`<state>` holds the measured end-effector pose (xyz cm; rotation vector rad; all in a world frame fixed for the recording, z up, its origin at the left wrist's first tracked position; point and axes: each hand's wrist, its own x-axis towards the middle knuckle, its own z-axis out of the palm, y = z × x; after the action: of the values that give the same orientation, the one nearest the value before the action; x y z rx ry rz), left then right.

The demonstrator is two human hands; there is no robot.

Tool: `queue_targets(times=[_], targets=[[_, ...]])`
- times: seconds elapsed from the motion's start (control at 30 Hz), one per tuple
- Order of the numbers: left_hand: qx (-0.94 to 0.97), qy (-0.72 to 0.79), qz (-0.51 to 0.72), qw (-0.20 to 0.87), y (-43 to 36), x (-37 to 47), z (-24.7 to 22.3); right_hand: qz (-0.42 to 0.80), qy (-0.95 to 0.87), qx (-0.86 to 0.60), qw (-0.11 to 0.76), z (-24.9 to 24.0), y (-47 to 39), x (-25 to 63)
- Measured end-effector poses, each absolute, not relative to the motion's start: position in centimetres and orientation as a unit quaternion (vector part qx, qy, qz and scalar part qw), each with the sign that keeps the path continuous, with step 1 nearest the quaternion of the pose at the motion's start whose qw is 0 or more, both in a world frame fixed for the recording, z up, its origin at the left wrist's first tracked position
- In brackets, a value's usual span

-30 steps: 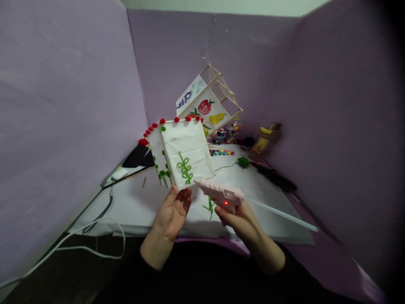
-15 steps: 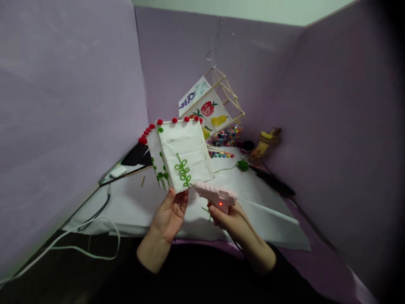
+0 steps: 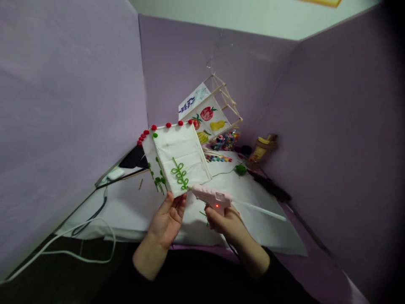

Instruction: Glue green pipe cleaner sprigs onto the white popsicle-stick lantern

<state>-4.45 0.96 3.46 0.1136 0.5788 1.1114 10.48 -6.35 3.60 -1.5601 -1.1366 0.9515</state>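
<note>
My left hand (image 3: 169, 217) grips the lower edge of a white paper lantern (image 3: 182, 145), which is tilted above the table. Red pom-poms (image 3: 168, 125) run along its top edges. A green yarn sprig with looped leaves (image 3: 179, 173) is on the panel facing me, and more green shapes (image 3: 160, 182) decorate its left side. My right hand (image 3: 223, 219) is wrapped round the handle of a pink hot glue gun (image 3: 211, 196) with a red light lit. The gun's nozzle is at the sprig's lower end; whether it touches cannot be told. A long clear glue stick (image 3: 262, 210) sticks out behind.
Behind hangs a wooden-framed lantern with painted fruit (image 3: 207, 114). A green yarn ball (image 3: 241, 169), paint pots (image 3: 218, 158) and bags of colourful pom-poms (image 3: 230, 139) lie on the white-covered table (image 3: 123, 211). A white cable (image 3: 79, 253) loops at the left. Purple panels (image 3: 72, 84) enclose the table.
The whole view has shifted slightly, with most things now a little lower and further left. Both hands keep their holds, and the glue gun's nozzle stays by the sprig's lower end.
</note>
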Motion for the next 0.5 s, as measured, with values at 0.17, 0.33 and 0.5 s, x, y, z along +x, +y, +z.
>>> queue_targets(times=[0.17,0.33,0.5], targets=[[0.055,0.271,0.52,0.808,0.92,-4.5,3.47,0.388,-0.48,-0.647,0.448,3.3,-6.21,10.77],[0.057,0.271,0.516,0.81,0.94,-4.57,3.38,0.382,-0.487,-0.644,0.45,3.06,-6.15,10.87],[0.054,0.275,0.517,0.809,1.03,-4.64,3.3,0.376,-0.5,-0.64,0.446,3.24,-6.31,10.93]])
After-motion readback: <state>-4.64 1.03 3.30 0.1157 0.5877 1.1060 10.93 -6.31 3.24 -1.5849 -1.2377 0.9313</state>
